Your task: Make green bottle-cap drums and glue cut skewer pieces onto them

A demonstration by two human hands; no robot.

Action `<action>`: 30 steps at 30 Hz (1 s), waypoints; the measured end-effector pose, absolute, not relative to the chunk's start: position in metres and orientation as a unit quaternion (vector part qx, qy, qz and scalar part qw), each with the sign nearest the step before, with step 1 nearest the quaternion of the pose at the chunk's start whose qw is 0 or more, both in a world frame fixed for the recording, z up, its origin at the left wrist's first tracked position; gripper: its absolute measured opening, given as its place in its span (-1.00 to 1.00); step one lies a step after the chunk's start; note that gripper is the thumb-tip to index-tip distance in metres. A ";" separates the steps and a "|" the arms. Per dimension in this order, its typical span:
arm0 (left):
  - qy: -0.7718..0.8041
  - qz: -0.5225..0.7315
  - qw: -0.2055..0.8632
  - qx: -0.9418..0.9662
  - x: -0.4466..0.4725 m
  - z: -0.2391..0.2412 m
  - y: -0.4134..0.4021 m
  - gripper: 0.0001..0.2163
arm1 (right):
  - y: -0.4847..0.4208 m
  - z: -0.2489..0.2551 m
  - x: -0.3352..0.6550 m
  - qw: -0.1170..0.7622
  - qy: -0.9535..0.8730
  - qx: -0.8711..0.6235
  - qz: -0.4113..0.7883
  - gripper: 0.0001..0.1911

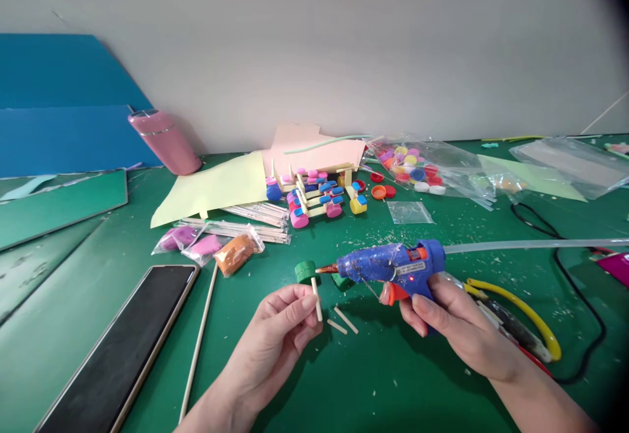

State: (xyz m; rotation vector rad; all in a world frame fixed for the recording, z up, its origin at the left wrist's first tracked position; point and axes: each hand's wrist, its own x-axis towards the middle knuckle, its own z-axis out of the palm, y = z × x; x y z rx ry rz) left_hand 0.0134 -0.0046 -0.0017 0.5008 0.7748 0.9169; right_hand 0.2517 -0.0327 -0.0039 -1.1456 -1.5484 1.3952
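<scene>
My left hand pinches a short wooden stick that has a green bottle cap fixed on its top end. My right hand grips the handle of a blue hot glue gun. The gun's orange nozzle points left, close beside the green cap. A clear glue stick runs out of the gun's back to the right. A second green cap lies under the nozzle. Two short stick pieces lie on the green mat between my hands.
Small stick-and-cap cars stand behind, on yellow and pink paper. A bag of coloured caps, packets of sticks, clay packets, a pink tumbler, a phone, a long skewer and a black cord lie around.
</scene>
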 end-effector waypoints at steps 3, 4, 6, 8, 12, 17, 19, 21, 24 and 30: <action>0.359 0.428 0.795 0.237 0.013 0.000 -0.004 -0.87 | -0.034 -0.004 0.252 0.372 -0.605 -0.449 0.543 -0.78; 0.359 0.429 0.794 0.238 0.013 0.001 -0.003 -0.87 | -0.035 -0.005 0.252 0.371 -0.606 -0.450 0.541 -0.78; 0.359 0.432 0.793 0.238 0.013 0.002 -0.003 -0.87 | -0.035 -0.006 0.252 0.367 -0.609 -0.451 0.539 -0.78; 0.359 0.433 0.791 0.240 0.012 0.003 -0.002 -0.87 | -0.036 -0.006 0.252 0.361 -0.610 -0.454 0.540 -0.78; 0.358 0.438 0.790 0.238 0.011 0.003 -0.001 -0.88 | -0.036 -0.004 0.250 0.351 -0.613 -0.451 0.545 -0.78; 0.365 0.440 0.786 0.234 0.011 0.001 -0.002 -0.89 | -0.037 -0.001 0.249 0.348 -0.618 -0.454 0.539 -0.76; 0.367 0.440 0.786 0.233 0.011 0.001 -0.002 -0.89 | -0.038 0.001 0.249 0.336 -0.620 -0.463 0.537 -0.75; 0.368 0.437 0.786 0.235 0.012 0.002 -0.002 -0.89 | -0.038 0.004 0.248 0.327 -0.621 -0.471 0.534 -0.73; 0.365 0.434 0.788 0.240 0.012 0.003 -0.002 -0.88 | -0.037 0.007 0.248 0.328 -0.622 -0.473 0.531 -0.73; 0.364 0.430 0.787 0.249 0.012 0.004 -0.003 -0.87 | -0.037 0.006 0.247 0.330 -0.625 -0.470 0.528 -0.74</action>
